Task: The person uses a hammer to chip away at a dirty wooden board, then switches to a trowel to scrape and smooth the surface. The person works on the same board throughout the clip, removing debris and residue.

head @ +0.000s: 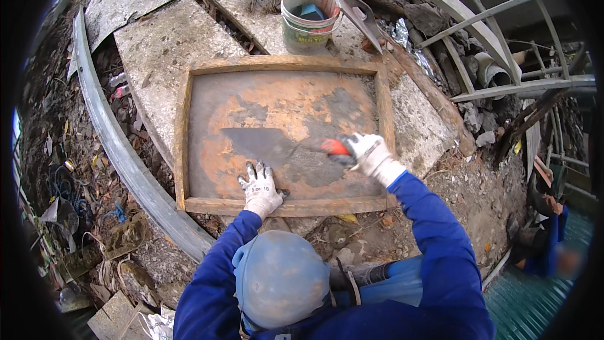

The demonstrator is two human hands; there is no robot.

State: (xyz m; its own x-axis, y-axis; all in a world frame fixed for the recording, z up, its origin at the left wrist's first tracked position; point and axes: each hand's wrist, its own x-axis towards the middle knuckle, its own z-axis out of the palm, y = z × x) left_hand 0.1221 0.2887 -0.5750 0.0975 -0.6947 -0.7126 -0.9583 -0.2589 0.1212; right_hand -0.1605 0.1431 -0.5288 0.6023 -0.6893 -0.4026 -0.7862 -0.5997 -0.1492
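My right hand, in a white work glove with grey coating, is shut on the red and black handle of a pointed trowel. The trowel is blurred and its blade lies over the middle of a shallow wooden tray, pointing left. Gloved too, my left hand rests with spread fingers on the tray's bottom, by the near rim, just below the blade. Grey mortar residue covers parts of the tray's orange-brown bottom.
Beyond the tray stands a plastic bucket with a blue thing inside, a board-like tool leaning beside it. A curved metal channel lies left. Concrete slabs lie underneath. Metal frame at upper right; another person at lower right.
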